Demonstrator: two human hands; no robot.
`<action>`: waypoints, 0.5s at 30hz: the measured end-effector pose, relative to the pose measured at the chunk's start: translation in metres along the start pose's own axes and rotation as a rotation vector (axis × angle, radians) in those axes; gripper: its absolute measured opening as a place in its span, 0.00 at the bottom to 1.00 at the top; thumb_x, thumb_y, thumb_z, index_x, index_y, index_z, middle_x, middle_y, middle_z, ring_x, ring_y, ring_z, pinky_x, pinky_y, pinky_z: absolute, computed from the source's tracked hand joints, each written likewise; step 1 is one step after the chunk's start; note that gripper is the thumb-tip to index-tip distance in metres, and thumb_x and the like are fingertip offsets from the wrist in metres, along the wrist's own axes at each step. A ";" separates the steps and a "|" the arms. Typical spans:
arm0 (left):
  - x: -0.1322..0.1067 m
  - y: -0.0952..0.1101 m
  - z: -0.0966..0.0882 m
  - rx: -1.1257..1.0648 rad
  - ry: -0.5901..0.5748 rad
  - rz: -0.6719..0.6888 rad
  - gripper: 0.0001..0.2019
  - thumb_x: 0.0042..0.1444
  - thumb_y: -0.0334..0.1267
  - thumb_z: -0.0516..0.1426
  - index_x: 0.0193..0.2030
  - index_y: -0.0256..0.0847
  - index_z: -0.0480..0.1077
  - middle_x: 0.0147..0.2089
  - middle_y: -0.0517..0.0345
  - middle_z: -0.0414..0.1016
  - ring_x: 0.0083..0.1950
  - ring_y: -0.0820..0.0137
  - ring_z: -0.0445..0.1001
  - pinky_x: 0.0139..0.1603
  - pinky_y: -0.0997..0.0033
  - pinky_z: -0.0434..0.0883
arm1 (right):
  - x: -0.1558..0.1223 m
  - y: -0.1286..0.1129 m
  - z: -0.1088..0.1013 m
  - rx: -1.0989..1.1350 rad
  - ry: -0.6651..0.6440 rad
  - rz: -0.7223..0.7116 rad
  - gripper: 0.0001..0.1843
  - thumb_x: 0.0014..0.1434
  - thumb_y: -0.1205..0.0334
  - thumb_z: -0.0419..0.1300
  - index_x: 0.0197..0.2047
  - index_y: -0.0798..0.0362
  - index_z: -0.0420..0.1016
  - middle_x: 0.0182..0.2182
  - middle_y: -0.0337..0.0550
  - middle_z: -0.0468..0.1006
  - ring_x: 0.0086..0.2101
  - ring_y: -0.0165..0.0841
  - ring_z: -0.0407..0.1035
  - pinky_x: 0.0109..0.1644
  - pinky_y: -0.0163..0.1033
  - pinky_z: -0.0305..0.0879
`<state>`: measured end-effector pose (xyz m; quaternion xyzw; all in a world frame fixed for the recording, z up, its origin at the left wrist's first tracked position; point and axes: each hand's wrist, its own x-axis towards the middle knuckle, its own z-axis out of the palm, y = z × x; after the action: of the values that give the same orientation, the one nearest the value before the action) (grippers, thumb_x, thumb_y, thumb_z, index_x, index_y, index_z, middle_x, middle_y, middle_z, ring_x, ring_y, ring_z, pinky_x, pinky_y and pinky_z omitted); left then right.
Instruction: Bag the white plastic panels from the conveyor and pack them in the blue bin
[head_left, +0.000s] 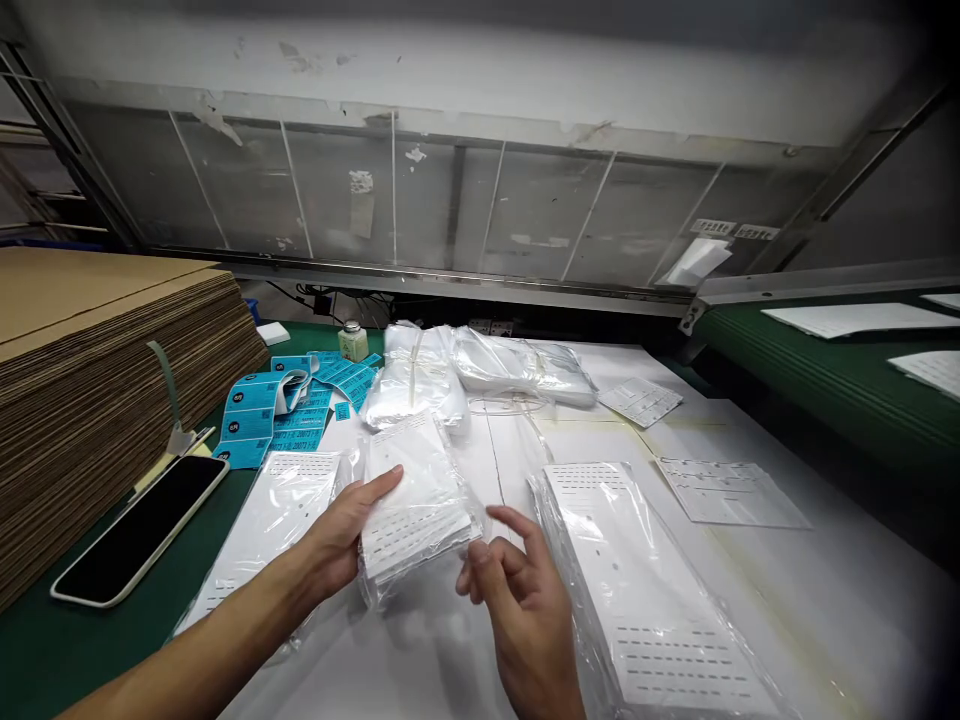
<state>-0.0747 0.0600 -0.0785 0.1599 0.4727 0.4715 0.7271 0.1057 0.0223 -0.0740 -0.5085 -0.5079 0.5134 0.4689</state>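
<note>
My left hand (349, 530) is closed on a packet of white printed sheets in a clear plastic bag (416, 490), thumb on top. The packet is tilted above the table, its lower edge towards me. At its right corner is my right hand (517, 590), with the index finger stretched out and apart from the thumb, the other fingers curled. Nothing shows in that hand; whether the thumb touches the bag I cannot tell. Larger bagged white sheets lie on both sides, one left bagged stack (281, 500) partly behind my forearm and one right bagged stack (637, 570).
Behind the packet lie bundles of clear plastic bags (420, 375). Blue label strips (251, 415), a small jar (352, 341) and a phone (142, 530) are at left, beside stacked cardboard (127, 390). Loose printed sheets (731, 490) lie at right, near a green conveyor belt (825, 370).
</note>
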 end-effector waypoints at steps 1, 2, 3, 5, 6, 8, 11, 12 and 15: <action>-0.001 0.001 0.000 -0.025 0.013 -0.008 0.23 0.51 0.47 0.61 0.47 0.29 0.70 0.40 0.42 0.79 0.40 0.57 0.78 0.40 0.65 0.74 | -0.002 0.000 0.000 -0.038 0.038 -0.031 0.20 0.57 0.47 0.56 0.48 0.50 0.66 0.22 0.35 0.71 0.27 0.34 0.68 0.37 0.39 0.66; -0.002 0.001 0.001 -0.044 0.022 -0.003 0.23 0.51 0.46 0.62 0.47 0.30 0.70 0.40 0.43 0.79 0.40 0.58 0.78 0.40 0.65 0.75 | -0.002 0.000 -0.001 -0.064 0.077 -0.059 0.18 0.57 0.47 0.57 0.45 0.50 0.67 0.24 0.37 0.72 0.29 0.34 0.69 0.38 0.39 0.66; -0.003 0.001 0.001 -0.059 0.029 0.013 0.22 0.51 0.46 0.62 0.47 0.30 0.70 0.40 0.44 0.79 0.40 0.58 0.78 0.40 0.66 0.75 | -0.002 0.001 -0.001 -0.060 0.108 -0.074 0.19 0.56 0.47 0.58 0.45 0.50 0.66 0.27 0.38 0.73 0.31 0.35 0.70 0.39 0.40 0.67; -0.006 0.000 0.002 -0.072 0.032 0.067 0.23 0.51 0.46 0.62 0.48 0.32 0.69 0.41 0.45 0.79 0.40 0.59 0.78 0.40 0.66 0.75 | 0.003 0.004 0.000 0.033 0.102 -0.049 0.23 0.55 0.47 0.60 0.48 0.50 0.62 0.30 0.39 0.74 0.33 0.36 0.71 0.40 0.42 0.68; -0.008 -0.001 0.004 -0.075 0.025 0.097 0.23 0.51 0.46 0.62 0.49 0.33 0.69 0.41 0.45 0.79 0.40 0.59 0.78 0.40 0.65 0.75 | 0.006 0.004 0.001 0.092 0.057 -0.018 0.22 0.55 0.47 0.60 0.47 0.50 0.61 0.29 0.38 0.74 0.32 0.36 0.71 0.39 0.42 0.69; -0.011 -0.002 0.006 -0.080 0.034 0.153 0.23 0.51 0.45 0.62 0.50 0.34 0.68 0.42 0.45 0.79 0.40 0.58 0.78 0.40 0.64 0.76 | 0.009 0.003 0.002 0.129 -0.044 0.026 0.16 0.57 0.47 0.57 0.40 0.51 0.64 0.25 0.36 0.73 0.27 0.33 0.70 0.35 0.40 0.68; -0.016 -0.001 0.011 -0.113 0.128 0.190 0.23 0.52 0.44 0.62 0.52 0.34 0.67 0.41 0.45 0.79 0.39 0.58 0.79 0.39 0.62 0.76 | 0.001 -0.002 0.002 -0.052 -0.011 -0.008 0.16 0.60 0.48 0.53 0.29 0.50 0.65 0.21 0.37 0.72 0.26 0.32 0.69 0.33 0.36 0.65; -0.018 0.000 0.012 -0.133 0.156 0.183 0.23 0.52 0.43 0.61 0.53 0.35 0.67 0.41 0.46 0.79 0.39 0.58 0.79 0.39 0.62 0.77 | -0.006 -0.004 0.001 -0.149 0.045 -0.041 0.16 0.61 0.48 0.52 0.29 0.50 0.67 0.21 0.38 0.73 0.26 0.33 0.70 0.32 0.36 0.65; -0.023 0.002 0.017 -0.189 0.146 0.145 0.24 0.53 0.45 0.60 0.55 0.35 0.66 0.41 0.46 0.79 0.38 0.59 0.79 0.38 0.62 0.77 | -0.034 -0.011 -0.012 -0.422 0.240 -0.218 0.13 0.61 0.52 0.51 0.35 0.48 0.72 0.23 0.41 0.76 0.26 0.37 0.71 0.33 0.40 0.64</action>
<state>-0.0643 0.0457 -0.0567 0.0897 0.4652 0.5756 0.6665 0.1192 -0.0102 -0.0612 -0.5946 -0.5963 0.2786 0.4618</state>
